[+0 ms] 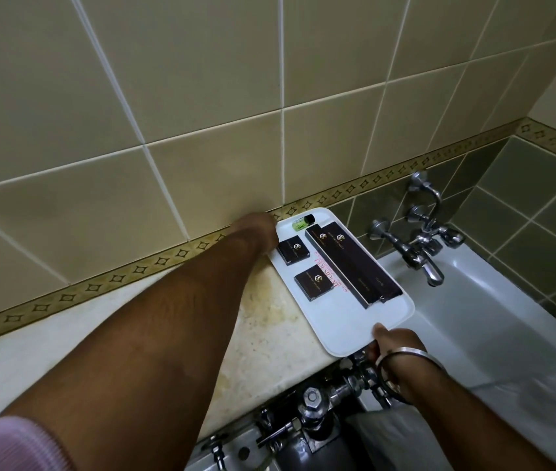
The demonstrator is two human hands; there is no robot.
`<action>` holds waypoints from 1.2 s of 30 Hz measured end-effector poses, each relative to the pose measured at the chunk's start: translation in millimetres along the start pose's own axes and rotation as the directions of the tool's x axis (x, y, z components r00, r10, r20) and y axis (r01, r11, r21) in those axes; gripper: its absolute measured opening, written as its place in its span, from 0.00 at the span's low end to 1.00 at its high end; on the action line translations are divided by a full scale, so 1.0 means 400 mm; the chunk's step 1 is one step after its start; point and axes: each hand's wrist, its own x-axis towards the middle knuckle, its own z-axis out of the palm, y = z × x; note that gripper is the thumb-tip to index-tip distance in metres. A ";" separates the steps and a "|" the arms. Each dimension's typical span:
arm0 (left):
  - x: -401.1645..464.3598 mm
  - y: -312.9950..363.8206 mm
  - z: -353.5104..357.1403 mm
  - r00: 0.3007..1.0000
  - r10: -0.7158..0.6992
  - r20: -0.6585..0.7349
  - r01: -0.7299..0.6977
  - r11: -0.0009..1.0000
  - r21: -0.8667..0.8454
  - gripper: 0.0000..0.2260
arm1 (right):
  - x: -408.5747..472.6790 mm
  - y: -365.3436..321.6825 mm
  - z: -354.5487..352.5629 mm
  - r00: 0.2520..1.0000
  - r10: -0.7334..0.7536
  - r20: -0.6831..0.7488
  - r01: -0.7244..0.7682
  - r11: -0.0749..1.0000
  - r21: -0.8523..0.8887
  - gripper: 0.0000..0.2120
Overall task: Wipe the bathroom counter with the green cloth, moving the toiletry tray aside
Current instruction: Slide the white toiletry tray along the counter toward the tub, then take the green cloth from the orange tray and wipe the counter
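A white toiletry tray rests at the right end of the beige stone counter, its near corner overhanging the edge. It carries two long dark boxes, two small dark boxes and a small green bottle. My left hand grips the tray's far left corner by the wall, fingers hidden under the rim. My right hand, a metal bangle on its wrist, holds the near corner with the thumb on top. No green cloth is in view.
A white bathtub lies right of the counter, with chrome taps and spout on the green-tiled wall. Chrome valves and pipes sit below the counter's front edge. Beige wall tiles with a patterned border run behind the counter.
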 end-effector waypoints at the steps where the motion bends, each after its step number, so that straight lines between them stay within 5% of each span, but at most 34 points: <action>1: -0.007 -0.002 0.003 1.000 -0.017 -0.015 0.017 1.000 -0.024 0.20 | -0.008 -0.001 -0.003 1.000 -0.012 0.017 0.012 1.000 0.007 0.23; 6: -0.104 -0.060 0.023 0.992 -0.059 -0.111 0.050 0.995 -0.081 0.20 | -0.096 -0.002 -0.046 0.989 -0.016 0.147 -0.013 0.981 0.193 0.27; 11: -0.377 -0.210 0.045 0.987 -0.086 -0.138 0.078 0.995 -0.058 0.25 | -0.258 -0.035 -0.046 0.899 -0.402 0.175 0.408 0.913 0.003 0.14; 14: -0.607 -0.366 0.058 0.975 -0.182 -0.131 0.175 0.983 -0.060 0.23 | -0.371 -0.058 0.038 0.674 -0.597 0.435 0.690 0.719 -0.082 0.02; 18: -0.985 -0.614 0.083 0.894 -0.415 -0.170 0.400 0.909 -0.118 0.21 | -0.543 -0.070 0.244 0.316 -0.612 0.725 0.905 0.424 -0.036 0.07; 22: -1.364 -0.826 0.119 0.792 -0.598 -0.123 0.584 0.800 -0.137 0.15 | -0.802 -0.048 0.493 -0.100 -0.461 0.882 0.974 0.137 0.182 0.13; 26: -1.641 -0.941 0.183 0.602 -0.779 0.177 0.789 0.614 0.017 0.27 | -1.063 0.037 0.743 -0.319 -0.271 0.908 0.944 -0.175 0.280 0.17; 28: -1.726 -0.971 0.225 0.543 -0.783 0.301 0.822 0.570 -0.001 0.32 | -1.171 0.090 0.842 -0.350 -0.176 0.920 0.898 -0.342 0.277 0.17; 30: -1.771 -0.991 0.254 0.558 -0.771 0.307 0.815 0.578 -0.029 0.33 | -1.231 0.126 0.910 -0.322 -0.103 0.941 0.863 -0.441 0.247 0.19; 34: -1.794 -1.022 0.288 0.627 -0.754 0.196 0.779 0.614 -0.128 0.37 | -1.270 0.159 0.999 -0.171 -0.054 0.984 0.817 -0.565 0.111 0.30; 36: -1.788 -1.043 0.299 0.638 -0.750 0.172 0.767 0.604 -0.216 0.33 | -1.284 0.155 1.027 -0.106 -0.042 0.993 0.841 -0.537 0.067 0.30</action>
